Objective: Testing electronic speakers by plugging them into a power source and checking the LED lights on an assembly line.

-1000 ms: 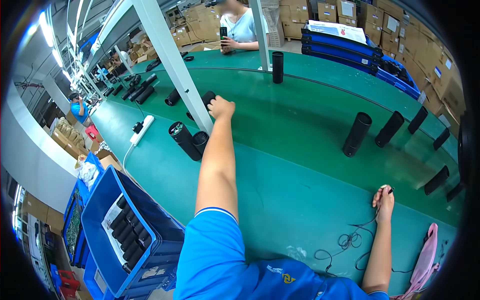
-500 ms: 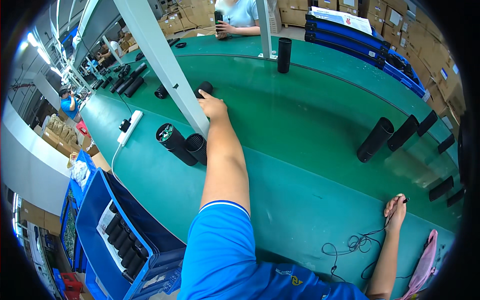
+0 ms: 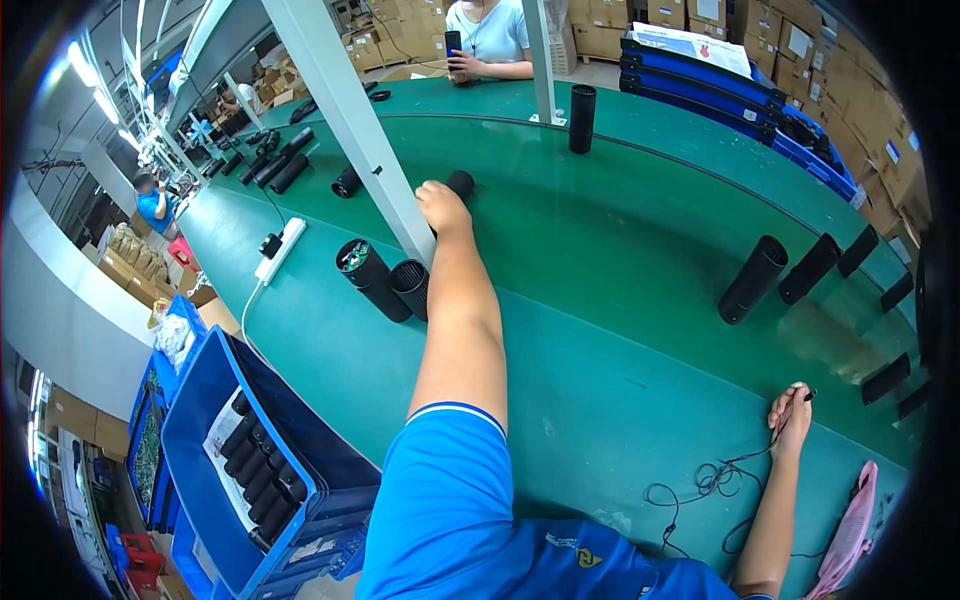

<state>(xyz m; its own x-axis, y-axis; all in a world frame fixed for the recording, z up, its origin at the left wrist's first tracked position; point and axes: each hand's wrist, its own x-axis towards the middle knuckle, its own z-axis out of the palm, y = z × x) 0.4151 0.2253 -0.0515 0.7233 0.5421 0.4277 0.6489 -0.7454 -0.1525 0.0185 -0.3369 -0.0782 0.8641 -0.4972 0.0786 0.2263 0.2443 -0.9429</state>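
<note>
My left arm reaches forward across the green bench, and my left hand [image 3: 443,208] is closed beside the pale post. Its fingers curl away from view, so what they hold is hidden. A short black cylinder [image 3: 460,184] shows right behind its knuckles; whether they touch, I cannot tell. Near that forearm stand a black cylinder with a green circuit board in its top [image 3: 372,281] and a ribbed black cylinder [image 3: 410,285]. At the right, my right hand [image 3: 791,420] pinches the plug end of a thin black cable [image 3: 712,482], which lies in loose loops on the bench.
Several black cylinders, one at the front [image 3: 753,280], stand along the right. A white power strip [image 3: 281,250] lies on the left. Below it, a blue crate [image 3: 190,440] holds black cylinders. A pale post [image 3: 350,120] rises from the bench. A person [image 3: 490,45] sits opposite.
The view has shifted slightly. The short black cylinder sits farther right relative to the post and my left hand, whose fingers are now more curled. My right hand keeps its pinch on the cable.
</note>
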